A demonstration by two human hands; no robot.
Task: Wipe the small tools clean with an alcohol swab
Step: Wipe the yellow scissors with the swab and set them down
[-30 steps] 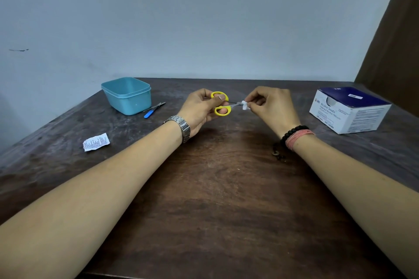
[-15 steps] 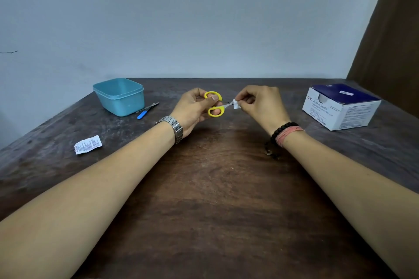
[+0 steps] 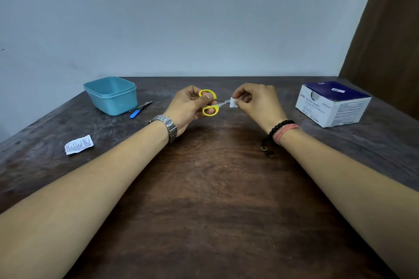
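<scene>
Above the middle of the dark wooden table [image 3: 208,199], my left hand [image 3: 188,108] grips small scissors with yellow handles [image 3: 209,103], fingers through the loops and the metal blades pointing right. My right hand [image 3: 256,103] pinches a small white alcohol swab [image 3: 233,102] folded around the blade tips. The tips are hidden inside the swab. A second small tool with a blue handle [image 3: 140,108] lies on the table beside the tub.
A light blue plastic tub [image 3: 112,95] stands at the back left. A torn white swab wrapper [image 3: 79,144] lies at the left. A blue and white box of alcohol swabs [image 3: 332,104] sits at the right. A wall runs along the table's far edge.
The swab has slid a short way back and forth along the scissor blades. The view has shifted slightly; both hands stay in the same place over the table.
</scene>
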